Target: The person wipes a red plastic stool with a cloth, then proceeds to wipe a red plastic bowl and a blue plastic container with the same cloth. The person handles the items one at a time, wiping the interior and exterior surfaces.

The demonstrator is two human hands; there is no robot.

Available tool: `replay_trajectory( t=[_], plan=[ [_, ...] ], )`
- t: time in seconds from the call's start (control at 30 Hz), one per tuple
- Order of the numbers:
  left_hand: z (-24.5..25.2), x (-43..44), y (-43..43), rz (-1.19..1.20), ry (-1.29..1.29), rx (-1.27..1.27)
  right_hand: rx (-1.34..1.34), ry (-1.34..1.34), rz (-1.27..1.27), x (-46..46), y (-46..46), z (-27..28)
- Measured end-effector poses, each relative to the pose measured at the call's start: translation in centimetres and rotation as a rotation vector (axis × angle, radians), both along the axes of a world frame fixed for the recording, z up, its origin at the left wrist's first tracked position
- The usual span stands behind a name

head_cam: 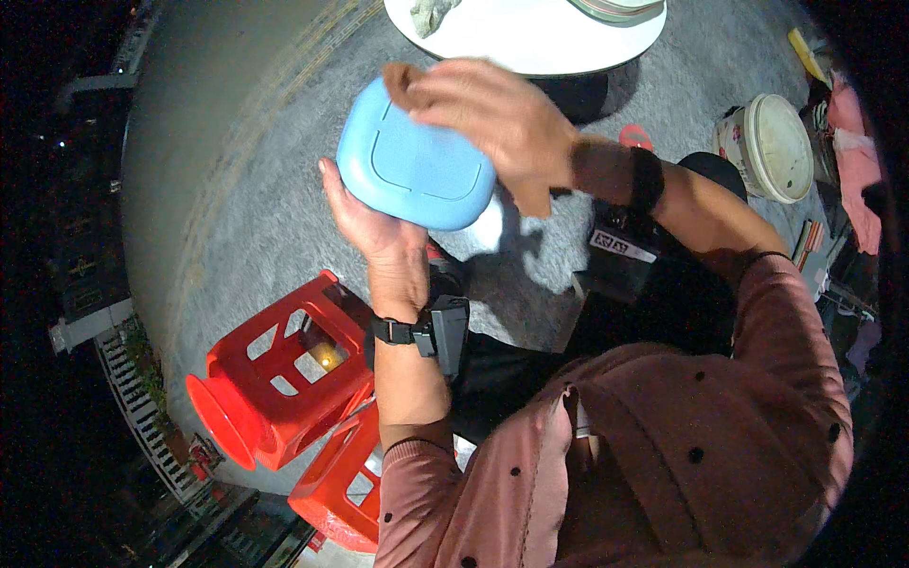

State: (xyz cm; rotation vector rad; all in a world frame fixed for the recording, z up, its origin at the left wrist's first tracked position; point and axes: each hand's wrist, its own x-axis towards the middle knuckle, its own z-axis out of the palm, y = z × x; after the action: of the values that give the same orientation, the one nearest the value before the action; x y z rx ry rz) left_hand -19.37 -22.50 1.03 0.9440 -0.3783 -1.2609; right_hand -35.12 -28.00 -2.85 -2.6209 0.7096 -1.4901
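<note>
A light blue, rounded rectangular plastic case or container (419,167) rests in my left hand (373,227), which supports it from below near its lower left side. Over its upper right part is my right hand (497,113), blurred, with a brown cloth (403,85) held at the fingers. More brown cloth hangs beneath the right palm. The cloth overlaps the upper edge of the blue object. Most of the left fingers are hidden beneath the blue object.
A round white table (525,42) at the top bears a crumpled cloth and stacked plates. Red plastic stools (284,369) lie at lower left. A lidded bucket (777,149) stands at right, near pink cloth (852,170). A black box (618,248) sits below the right forearm.
</note>
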Motion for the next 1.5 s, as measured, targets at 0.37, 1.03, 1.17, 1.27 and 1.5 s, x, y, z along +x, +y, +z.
replay_trajectory(
  t=[0.37,1.03,1.17,1.27,1.5],
  plan=[
    [-1.5,-1.3,1.5,-0.013,-0.945,-0.162,0.251,-0.394,0.050,-1.4,0.0,5.4],
    [-2.7,-1.8,2.6,-0.305,-1.198,-0.352,0.835,-0.469,0.172,-0.6,0.0,4.0],
    [-2.6,-2.5,2.4,-0.218,-1.224,-0.382,0.218,-0.244,0.136,-0.4,1.3,4.3],
    [-2.5,-2.8,2.5,-0.127,-1.380,-0.488,0.321,-0.225,0.161,-0.3,1.5,3.8],
    [-1.9,-3.1,3.0,-0.216,-1.333,-0.577,1.052,-0.473,0.372,-2.3,-3.9,2.3]
  ],
)
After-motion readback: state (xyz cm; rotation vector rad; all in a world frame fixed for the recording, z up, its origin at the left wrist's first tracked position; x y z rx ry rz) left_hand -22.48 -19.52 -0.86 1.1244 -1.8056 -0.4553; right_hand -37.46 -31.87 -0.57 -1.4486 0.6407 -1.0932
